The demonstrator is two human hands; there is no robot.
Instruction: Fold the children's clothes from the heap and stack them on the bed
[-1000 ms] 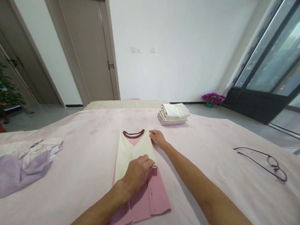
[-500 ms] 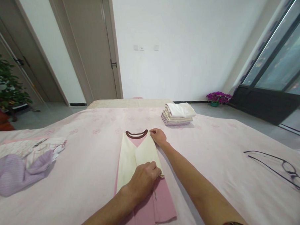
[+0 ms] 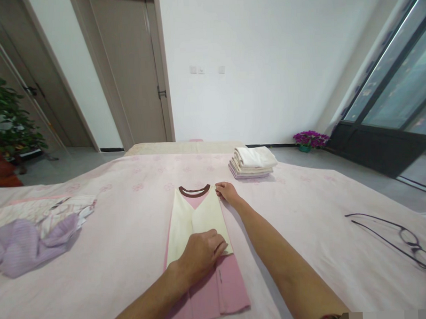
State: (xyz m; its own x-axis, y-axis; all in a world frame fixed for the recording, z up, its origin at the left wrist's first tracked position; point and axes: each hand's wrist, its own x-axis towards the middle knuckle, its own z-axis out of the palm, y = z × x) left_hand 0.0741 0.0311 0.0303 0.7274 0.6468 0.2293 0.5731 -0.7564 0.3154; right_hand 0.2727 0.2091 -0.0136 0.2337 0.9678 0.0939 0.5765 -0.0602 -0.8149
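A small pink and cream long-sleeved shirt with a brown neckband lies folded narrow on the bed, its neck pointing away from me. The cream sleeves are laid down over its pink body. My left hand is closed, its curled fingers at the lower end of the right-hand sleeve; the fingertips are partly hidden. At the shirt's far right shoulder corner, my right hand pinches the fabric between thumb and fingers.
A stack of folded clothes stands beyond my right hand. Rumpled purple and striped clothes lie at the left. Eyeglasses rest on the right of the pink bedsheet. A pot of purple flowers is on the floor.
The sleeve end under my left hand now lies flatter, and that hand has shifted slightly left. My right hand has moved slightly right at the shoulder.
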